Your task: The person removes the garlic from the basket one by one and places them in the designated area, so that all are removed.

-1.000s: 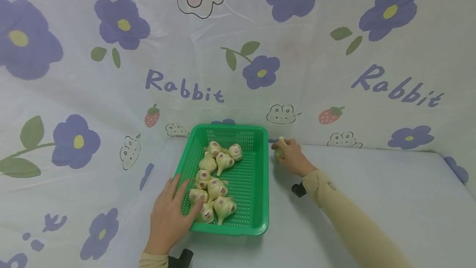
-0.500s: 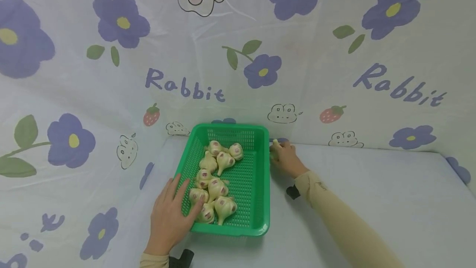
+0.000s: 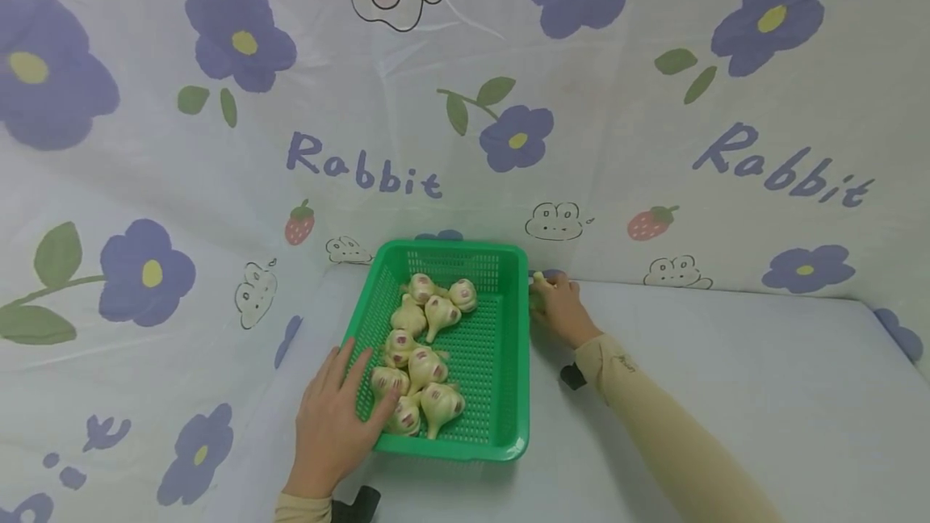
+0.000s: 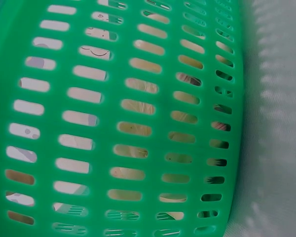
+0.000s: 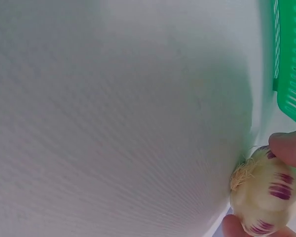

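Observation:
My right hand grips a garlic bulb beside the basket's far right corner. In the right wrist view, thumb and fingertips pinch this pale, purple-streaked bulb, its roots facing the white surface. My left hand rests over the near left corner of the green plastic basket, its fingers spread. Several garlic bulbs lie inside, mostly along the left half of the basket. Through the slots in the left wrist view, pale bulbs show behind the basket wall; the left hand itself is out of that view.
A white cloth-covered table surface extends to the right of the basket. Behind rises a white backdrop printed with purple flowers and "Rabbit" lettering. Dark wrist mounts sit under both wrists.
My right hand has shifted slightly left with the garlic bulb, closer to the basket's side, then stayed nearly still. The left hand and the bulbs in the basket keep their places.

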A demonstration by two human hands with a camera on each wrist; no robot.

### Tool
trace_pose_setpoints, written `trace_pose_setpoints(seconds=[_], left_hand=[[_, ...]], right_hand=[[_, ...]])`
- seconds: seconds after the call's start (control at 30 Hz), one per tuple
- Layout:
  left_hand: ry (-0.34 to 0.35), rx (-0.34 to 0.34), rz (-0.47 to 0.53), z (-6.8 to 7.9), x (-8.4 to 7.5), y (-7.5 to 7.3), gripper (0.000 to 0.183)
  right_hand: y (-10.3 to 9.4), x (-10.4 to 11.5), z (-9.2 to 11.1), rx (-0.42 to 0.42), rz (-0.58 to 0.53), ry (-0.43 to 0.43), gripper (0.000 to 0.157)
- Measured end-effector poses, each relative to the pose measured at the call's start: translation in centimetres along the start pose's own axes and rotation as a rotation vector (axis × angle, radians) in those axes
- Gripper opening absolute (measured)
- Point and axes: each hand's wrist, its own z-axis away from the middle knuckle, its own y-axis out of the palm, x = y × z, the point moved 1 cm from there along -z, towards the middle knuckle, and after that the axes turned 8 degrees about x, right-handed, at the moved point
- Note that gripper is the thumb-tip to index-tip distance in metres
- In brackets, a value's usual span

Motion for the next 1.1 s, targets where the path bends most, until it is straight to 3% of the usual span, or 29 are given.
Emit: trace_pose_setpoints(seconds=[0.5, 0.6, 0.8, 1.1], left_hand=[[-0.016, 0.004, 0.003, 0.0, -0.6, -0.3, 0.069], [-0.021, 0.006, 0.005, 0.0, -0.7, -0.3, 0.069], [-0.012, 0.013, -0.006, 0.5, -0.9, -0.3, 0.067], [-0.008, 0.022, 0.001, -0.3, -0.9, -0.6, 0.068]], right_hand=[[-1.0, 0.3, 0.8, 0.050, -0.037, 0.029, 0.043], [-1.4, 0.4, 1.2, 0.028, -0.024, -0.005, 0.042], [-2.1, 0.8, 3.3, 0.000, 0.004, -0.037, 0.042], [-4.6, 1.7, 5.2, -0.030, 0.017, -0.058, 0.051]])
